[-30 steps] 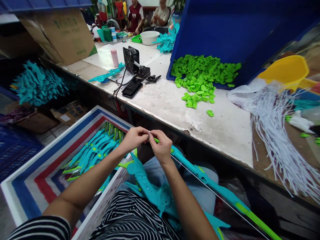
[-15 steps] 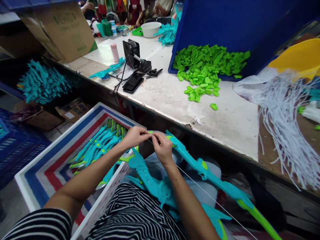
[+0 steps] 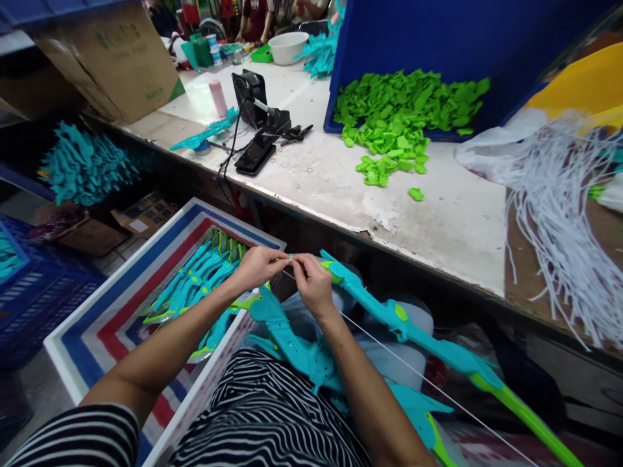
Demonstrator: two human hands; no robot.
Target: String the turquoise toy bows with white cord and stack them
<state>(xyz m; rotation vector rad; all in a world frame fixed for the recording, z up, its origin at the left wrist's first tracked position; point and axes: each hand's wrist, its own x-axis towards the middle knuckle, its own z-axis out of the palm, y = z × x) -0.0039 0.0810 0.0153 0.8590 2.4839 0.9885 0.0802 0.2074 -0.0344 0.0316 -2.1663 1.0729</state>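
A teal and green toy bow (image 3: 367, 300) lies slanting across my lap, its far limb running down to the lower right. Its white string (image 3: 389, 342) stretches below the limb and passes up to my fingers. My left hand (image 3: 260, 267) is closed in a pinch near the bow's upper end. Right beside it, my right hand (image 3: 313, 280) pinches at the same spot, fingertips almost touching. Both seem to hold the string's end; the small detail between the fingers is hard to see. Another teal bow piece (image 3: 287, 334) rests on my lap beneath my forearms.
On the left stands a white crate (image 3: 204, 395) lined with striped cloth, holding several bows. The worktable (image 3: 457, 227) ahead carries a black fan (image 3: 250, 97), a phone (image 3: 256, 155), loose green pieces (image 3: 394, 110) spilling from a blue bin (image 3: 428, 32), and white strings (image 3: 559, 194).
The camera view has shifted slightly. Both hands stay pinched together at the bow's upper end, with only small finger movement.
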